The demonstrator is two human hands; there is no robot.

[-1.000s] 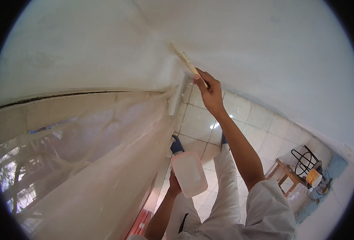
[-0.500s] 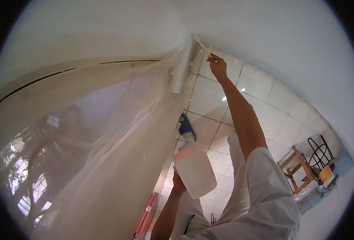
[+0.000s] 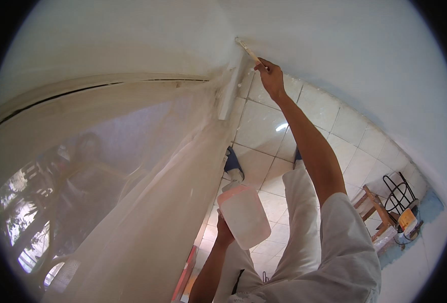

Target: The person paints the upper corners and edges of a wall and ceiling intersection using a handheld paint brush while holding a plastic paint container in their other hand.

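Presently, the brush (image 3: 248, 49) is gripped in the right hand (image 3: 272, 81), bristles beyond its fingers at the wall corner (image 3: 230, 24); the tub (image 3: 244, 217) is grasped by the left hand (image 3: 225, 231). Light, even pressure is advised.

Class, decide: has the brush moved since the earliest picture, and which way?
Yes: the brush in the right hand has moved down the wall corner, nearer the tiled floor.

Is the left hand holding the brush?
No, the left hand holds the tub, while the right hand grips the brush.
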